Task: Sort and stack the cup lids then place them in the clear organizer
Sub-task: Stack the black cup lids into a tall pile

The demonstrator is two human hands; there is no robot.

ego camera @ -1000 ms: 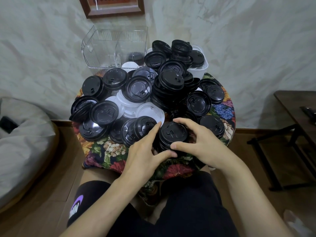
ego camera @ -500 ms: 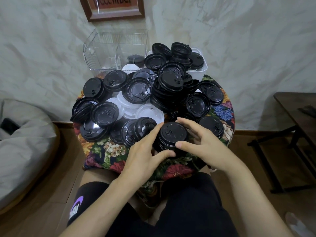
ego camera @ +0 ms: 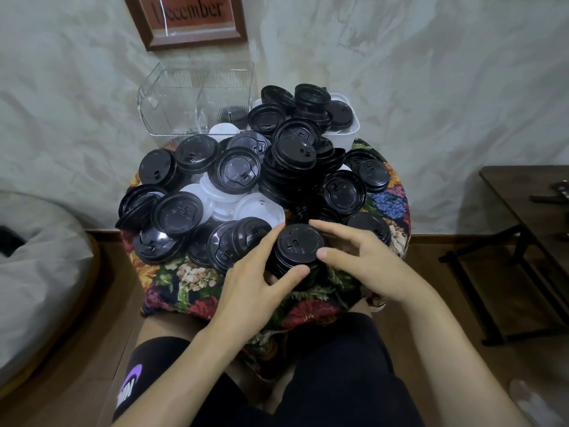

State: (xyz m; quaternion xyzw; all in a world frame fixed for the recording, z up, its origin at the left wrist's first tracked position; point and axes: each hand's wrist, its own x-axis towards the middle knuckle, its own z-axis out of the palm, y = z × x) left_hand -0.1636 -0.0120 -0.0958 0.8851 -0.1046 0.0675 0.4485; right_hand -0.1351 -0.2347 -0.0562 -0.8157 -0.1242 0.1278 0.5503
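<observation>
A short stack of black cup lids (ego camera: 298, 245) stands at the near edge of the small round table. My left hand (ego camera: 255, 285) grips the stack from the left, thumb curled across its front. My right hand (ego camera: 360, 260) grips it from the right, thumb on the top lid's rim and fingers round the back. Many loose black lids (ego camera: 178, 214) and a few white lids (ego camera: 260, 211) cover the table. The clear organizer (ego camera: 172, 100) stands at the back left, with a few black lids (ego camera: 232, 114) in its right compartment.
A floral cloth (ego camera: 184, 282) covers the table. A white tub (ego camera: 351, 131) heaped with black lids sits at the back right. A tall pile of black lids (ego camera: 292, 167) rises mid-table. A grey cushion (ego camera: 37, 272) lies left, a dark wooden table (ego camera: 529, 204) right.
Both hands have stayed around the same stack, and my right-hand fingers have spread a little. The view has tilted slightly upward.
</observation>
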